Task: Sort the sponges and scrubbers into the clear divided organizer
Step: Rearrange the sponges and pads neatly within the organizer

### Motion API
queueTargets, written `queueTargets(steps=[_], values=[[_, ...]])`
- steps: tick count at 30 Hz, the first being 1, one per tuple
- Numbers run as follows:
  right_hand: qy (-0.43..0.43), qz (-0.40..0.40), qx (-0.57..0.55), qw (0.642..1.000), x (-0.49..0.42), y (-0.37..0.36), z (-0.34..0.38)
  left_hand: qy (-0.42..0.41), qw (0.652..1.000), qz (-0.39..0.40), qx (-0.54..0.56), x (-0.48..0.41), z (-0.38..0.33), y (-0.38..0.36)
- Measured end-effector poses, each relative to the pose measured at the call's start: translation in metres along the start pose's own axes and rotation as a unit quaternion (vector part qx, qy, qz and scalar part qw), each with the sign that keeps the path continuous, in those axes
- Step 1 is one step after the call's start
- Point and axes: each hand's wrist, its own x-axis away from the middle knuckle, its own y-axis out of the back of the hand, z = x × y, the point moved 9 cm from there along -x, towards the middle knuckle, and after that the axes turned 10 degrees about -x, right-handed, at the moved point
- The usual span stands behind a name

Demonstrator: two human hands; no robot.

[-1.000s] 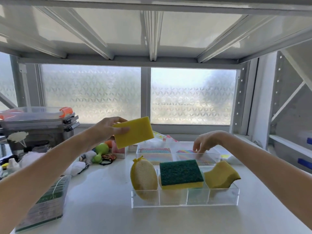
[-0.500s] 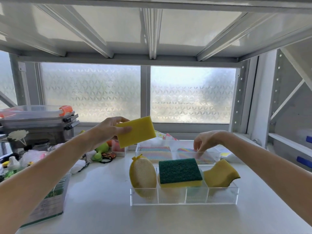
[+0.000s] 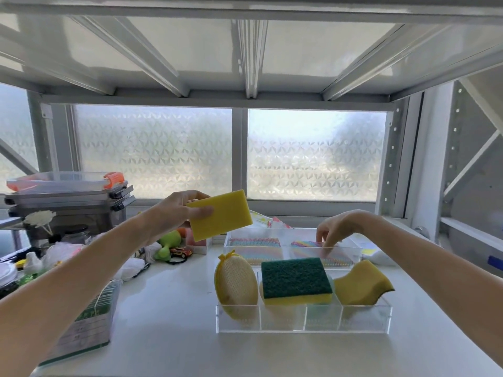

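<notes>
We see only our two arms and hands, both bare. No sleeve, cuff, glove, watch, ring or bracelet shows on either one; our forearms run uncovered from the lower corners of the view all the way to the wrists. Our left hand (image 3: 178, 210) shows its back and a thumb with a short, unpainted nail. Our right hand (image 3: 341, 227) shows the back of the hand and slim fingers (image 3: 328, 244) whose tips are too small for us to read the nails. Our left forearm looks broad and long because it lies close to the wide lens; our right forearm looks narrower.
</notes>
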Motion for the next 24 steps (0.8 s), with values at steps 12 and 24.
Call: queueTargets(steps=[12,24], values=[[0.103,-0.132,-0.032,0.985,0.001,0.025,-0.006,-0.004,1.000,0.000,0.006,-0.003,-0.004,-0.001],[0.236,-0.180,-0.343,0.891,0.036,0.072,0.030,-0.012,1.000,-0.019,0.016,-0.001,-0.016,0.015]])
